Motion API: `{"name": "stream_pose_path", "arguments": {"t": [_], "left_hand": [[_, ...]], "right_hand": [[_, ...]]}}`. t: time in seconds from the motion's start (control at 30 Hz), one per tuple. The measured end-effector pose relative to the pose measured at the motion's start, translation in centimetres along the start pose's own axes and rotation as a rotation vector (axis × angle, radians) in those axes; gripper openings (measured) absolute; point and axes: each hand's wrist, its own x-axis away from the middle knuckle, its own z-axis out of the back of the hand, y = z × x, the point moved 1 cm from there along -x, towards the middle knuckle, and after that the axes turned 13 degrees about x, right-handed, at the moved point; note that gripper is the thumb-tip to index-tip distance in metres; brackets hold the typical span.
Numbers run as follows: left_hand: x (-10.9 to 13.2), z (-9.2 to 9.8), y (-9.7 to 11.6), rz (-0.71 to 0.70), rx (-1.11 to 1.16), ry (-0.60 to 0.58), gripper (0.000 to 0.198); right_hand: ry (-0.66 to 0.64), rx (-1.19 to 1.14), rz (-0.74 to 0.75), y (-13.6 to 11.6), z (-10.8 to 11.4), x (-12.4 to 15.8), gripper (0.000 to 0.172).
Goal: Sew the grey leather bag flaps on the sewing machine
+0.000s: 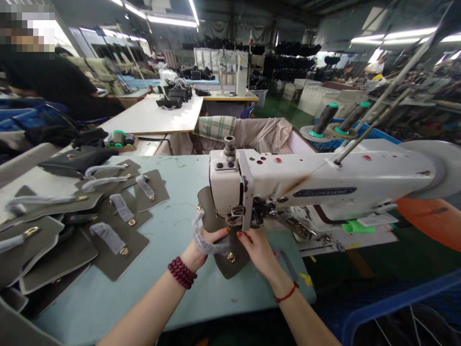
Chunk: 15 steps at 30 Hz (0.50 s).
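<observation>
A dark olive bag piece (230, 266) lies beneath the head of the white sewing machine (324, 175). Its handle (207, 245), wrapped in clear film with gold-coloured fittings, loops over my left hand (201, 250). That hand grips the piece from its left side, thumb flat on top near the needle area. My right hand (257, 247) pinches the piece's right edge, close to the presser foot. The machine head hides the needle and part of the piece. Some fingers of both hands are out of sight under the piece.
Several olive panels (122, 254) with wrapped handles are spread on the left of the pale blue table (173, 298). Two thread cones (324, 120) stand behind the machine. A blue crate (403, 307) sits at lower right. Another person (46, 81) sits at far left.
</observation>
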Motion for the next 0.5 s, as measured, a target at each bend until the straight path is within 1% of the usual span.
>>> {"name": "stream_pose_path", "arguments": {"t": [0.13, 0.33, 0.43, 0.5], "left_hand": [[-0.9, 0.4, 1.3, 0.011, -0.041, -0.075, 0.046], [-2.8, 1.3, 3.4, 0.123, -0.112, -0.213, 0.046], [-3.7, 1.7, 3.9, 0.131, -0.119, -0.226, 0.042], [-4.3, 2.1, 3.8, 0.120, -0.111, -0.212, 0.042]], "right_hand": [[0.046, 0.003, -0.031, -0.1, -0.9, 0.2, 0.033], [0.090, -0.092, -0.109, -0.3, -2.8, 0.4, 0.039], [0.121, -0.180, -0.157, -0.6, -3.6, 0.5, 0.039], [0.103, -0.279, -0.204, -0.7, -4.0, 0.7, 0.038]]}}
